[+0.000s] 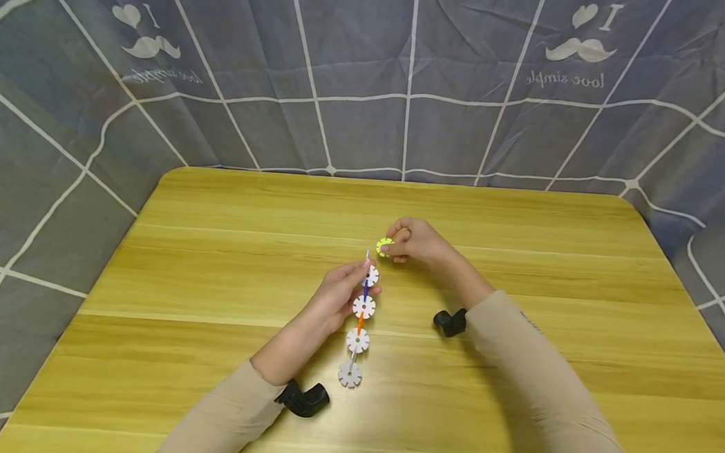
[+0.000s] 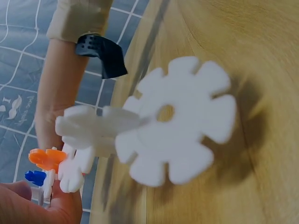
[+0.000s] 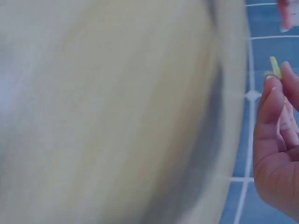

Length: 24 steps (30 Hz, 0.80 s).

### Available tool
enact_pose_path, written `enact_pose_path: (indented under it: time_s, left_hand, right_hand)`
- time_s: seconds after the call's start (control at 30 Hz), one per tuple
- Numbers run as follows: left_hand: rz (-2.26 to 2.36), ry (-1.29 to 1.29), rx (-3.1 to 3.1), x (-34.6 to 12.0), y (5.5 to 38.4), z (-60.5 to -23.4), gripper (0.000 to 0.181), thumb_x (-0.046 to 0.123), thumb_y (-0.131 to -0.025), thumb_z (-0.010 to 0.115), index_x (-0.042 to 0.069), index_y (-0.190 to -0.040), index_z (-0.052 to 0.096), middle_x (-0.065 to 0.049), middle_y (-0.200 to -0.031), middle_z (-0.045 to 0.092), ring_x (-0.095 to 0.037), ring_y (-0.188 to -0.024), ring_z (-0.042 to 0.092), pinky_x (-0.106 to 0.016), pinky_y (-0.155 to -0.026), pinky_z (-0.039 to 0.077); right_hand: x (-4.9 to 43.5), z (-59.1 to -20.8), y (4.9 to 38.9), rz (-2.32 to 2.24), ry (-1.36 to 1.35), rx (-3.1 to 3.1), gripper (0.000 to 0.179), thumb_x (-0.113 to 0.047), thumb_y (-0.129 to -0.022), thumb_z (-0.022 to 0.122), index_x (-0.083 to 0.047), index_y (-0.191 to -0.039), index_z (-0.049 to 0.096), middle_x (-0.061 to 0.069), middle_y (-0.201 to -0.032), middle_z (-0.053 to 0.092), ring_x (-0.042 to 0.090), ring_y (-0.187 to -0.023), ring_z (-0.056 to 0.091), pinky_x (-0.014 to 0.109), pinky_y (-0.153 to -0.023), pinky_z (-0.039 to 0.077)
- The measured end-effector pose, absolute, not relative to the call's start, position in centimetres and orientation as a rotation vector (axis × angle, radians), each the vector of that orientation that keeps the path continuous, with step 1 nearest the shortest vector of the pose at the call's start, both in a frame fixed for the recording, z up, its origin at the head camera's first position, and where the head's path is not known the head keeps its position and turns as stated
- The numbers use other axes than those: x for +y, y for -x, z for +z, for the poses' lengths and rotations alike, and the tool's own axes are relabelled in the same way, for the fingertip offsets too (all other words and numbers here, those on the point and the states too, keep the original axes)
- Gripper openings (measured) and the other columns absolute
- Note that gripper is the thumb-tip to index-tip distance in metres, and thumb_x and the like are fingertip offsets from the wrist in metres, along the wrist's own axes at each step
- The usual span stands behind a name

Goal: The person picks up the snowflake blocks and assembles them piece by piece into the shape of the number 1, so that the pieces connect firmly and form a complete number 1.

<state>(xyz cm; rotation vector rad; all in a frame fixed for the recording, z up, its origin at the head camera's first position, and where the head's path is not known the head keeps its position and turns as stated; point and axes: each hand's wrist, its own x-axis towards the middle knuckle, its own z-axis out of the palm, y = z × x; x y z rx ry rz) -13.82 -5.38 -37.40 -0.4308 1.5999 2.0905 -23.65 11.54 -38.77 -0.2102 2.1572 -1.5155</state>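
Note:
My left hand pinches the upper part of a chain of notched plastic discs. White discs alternate with a blue disc, an orange disc and a white one, all set edge-on. A pale edge-on disc sticks up at the far end, above the left thumb. Large in the left wrist view is the white disc at the chain's near end. Just beyond and right of the chain, my right hand pinches a yellow notched disc between thumb and fingers, apart from the chain.
Beneath both hands is a wood-grain table. A grey curtain with white lines hangs along its back and sides. Black wrist-worn camera mounts stick out from both sleeves.

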Motion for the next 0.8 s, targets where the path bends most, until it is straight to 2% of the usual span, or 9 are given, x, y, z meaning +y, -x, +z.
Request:
enact_pose_path:
  time_s: [0.23, 0.67, 0.8]
  left_hand:
    - [2.078, 0.407, 1.604, -5.4, 13.6, -37.3, 0.039, 0.02, -0.1, 0.045, -0.002, -0.132, 0.048, -0.003, -0.096, 0.055, -0.007, -0.073, 0.062, -0.016, -0.056, 0.05]
    - [2.101, 0.365, 1.588, -5.3, 13.3, -37.6, 0.036, 0.017, -0.1, 0.045, -0.003, -0.13, 0.05, -0.003, -0.094, 0.057, -0.007, -0.072, 0.061, -0.017, -0.057, 0.05]
    - [2.11, 0.352, 1.581, -5.3, 13.1, -37.5, 0.036, 0.014, -0.099, 0.045, -0.006, -0.129, 0.05, -0.002, -0.09, 0.057, -0.008, -0.071, 0.062, -0.017, -0.059, 0.05]
  right_hand:
    - [11.1, -36.6, 23.1, -1.597, 0.197, 2.102, 0.03, -0.006, -0.086, 0.067, 0.005, -0.111, 0.055, 0.004, -0.067, 0.063, 0.013, -0.058, 0.058, 0.024, -0.059, 0.052]
    - [10.8, -35.6, 21.9, -1.574, 0.259, 2.073, 0.025, -0.004, -0.086, 0.065, 0.007, -0.108, 0.058, 0.002, -0.064, 0.062, 0.012, -0.055, 0.056, 0.023, -0.055, 0.05]
    - [11.0, -35.4, 21.8, -1.544, 0.318, 2.044, 0.023, -0.005, -0.089, 0.061, 0.008, -0.108, 0.058, 0.003, -0.064, 0.061, 0.011, -0.054, 0.055, 0.023, -0.054, 0.05]
